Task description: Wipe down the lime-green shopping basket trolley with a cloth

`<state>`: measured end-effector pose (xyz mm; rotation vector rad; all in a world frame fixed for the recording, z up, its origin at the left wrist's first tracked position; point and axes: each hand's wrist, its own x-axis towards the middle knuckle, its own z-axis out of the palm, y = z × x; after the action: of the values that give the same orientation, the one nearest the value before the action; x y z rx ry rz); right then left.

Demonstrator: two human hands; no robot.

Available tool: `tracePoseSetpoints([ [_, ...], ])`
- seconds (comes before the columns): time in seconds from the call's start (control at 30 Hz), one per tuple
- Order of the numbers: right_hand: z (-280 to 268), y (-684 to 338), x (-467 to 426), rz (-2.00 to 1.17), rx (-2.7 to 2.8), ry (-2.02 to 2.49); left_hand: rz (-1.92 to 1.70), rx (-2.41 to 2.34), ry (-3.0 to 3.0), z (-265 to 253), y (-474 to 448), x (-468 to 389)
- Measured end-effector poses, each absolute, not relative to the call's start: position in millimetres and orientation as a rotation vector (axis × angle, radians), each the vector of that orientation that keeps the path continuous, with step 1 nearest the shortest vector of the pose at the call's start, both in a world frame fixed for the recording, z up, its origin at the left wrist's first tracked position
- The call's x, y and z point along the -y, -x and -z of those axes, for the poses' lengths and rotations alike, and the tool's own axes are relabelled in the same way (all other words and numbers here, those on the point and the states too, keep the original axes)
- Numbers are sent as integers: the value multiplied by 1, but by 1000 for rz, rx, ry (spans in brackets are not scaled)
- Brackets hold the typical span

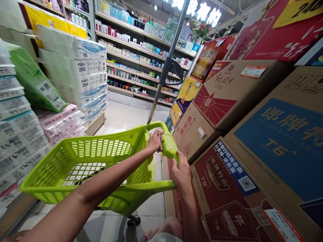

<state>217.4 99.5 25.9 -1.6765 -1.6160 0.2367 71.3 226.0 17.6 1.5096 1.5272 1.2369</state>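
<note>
A lime-green shopping cart (pixel 134 196) with slatted basket walls stands turned sideways in the aisle, its handle end to the right. Both hands are on its handle (pixel 170 142), which has a pale panel in the middle. My left hand (pixel 155 140) reaches across the basket, its fingers curled round the far part of the handle. Nearer to me, my right hand (pixel 182 173) is closed round the handle's near part, close to the stacked cartons. Some dark shapes show through the basket's slatted floor; I cannot tell what they are. A grey pole (pixel 155 102) rises behind the handle.
Cardboard cartons (pixel 224 92) are stacked tightly along the right. Wrapped paper packs (pixel 82 67) and a tilted green pack (pixel 37 79) line the left. Shelves of small boxes and bottles (pixel 138 53) cross the back. Pale floor tiles (pixel 120 112) run between.
</note>
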Motion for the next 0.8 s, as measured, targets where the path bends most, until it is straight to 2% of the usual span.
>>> tracePoseSetpoints([
  [0.1,-26,-216,-101,-249,1608,1689,-1210,-1642,-1515,-17,-80,-192],
  [0.3,-29,-217,-102,-290,1588,1719,-1073,-1573,-1649,-26,-83,-133],
  [0.63,-24,-224,-100,-308,1534,1745,-902,-1294,-1949,-25,-75,-104],
  [0.8,-23,-224,-98,-285,1541,1730,-1173,-1362,-1773,-35,-65,-125],
])
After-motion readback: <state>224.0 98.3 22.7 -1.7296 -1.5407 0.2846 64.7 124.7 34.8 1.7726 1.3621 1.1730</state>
